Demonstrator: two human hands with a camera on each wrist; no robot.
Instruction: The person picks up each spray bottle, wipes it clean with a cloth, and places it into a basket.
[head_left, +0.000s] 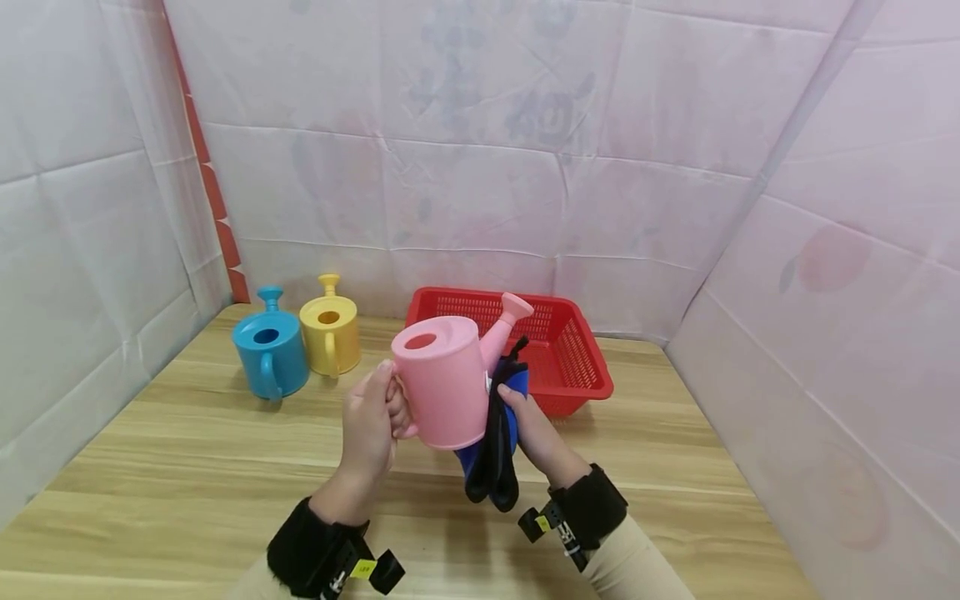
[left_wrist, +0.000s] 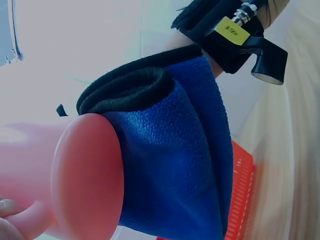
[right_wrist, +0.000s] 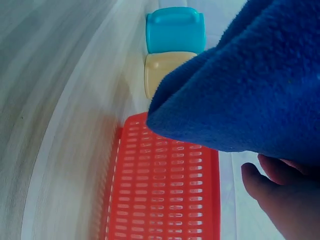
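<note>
A pink watering can (head_left: 442, 383) is held off the table, its handle gripped by my left hand (head_left: 372, 414), spout pointing right. My right hand (head_left: 534, 427) pinches a folded blue cloth with black edging (head_left: 501, 442) against the can's right side. In the left wrist view the blue cloth (left_wrist: 165, 150) lies beside the base of the pink can (left_wrist: 90, 175), with a few fingers of the left hand (left_wrist: 9, 220) at the handle. From the right wrist the cloth (right_wrist: 240, 95) hides most of the can, and part of the right hand (right_wrist: 285, 195) shows below it.
Behind the can, a red plastic basket (head_left: 592, 367) stands on the wooden table (head_left: 225, 467). A blue watering can (head_left: 272, 354) and a yellow one (head_left: 332, 337) stand side by side at the back left. Pale sheets (head_left: 465, 192) hang around the table's back and sides.
</note>
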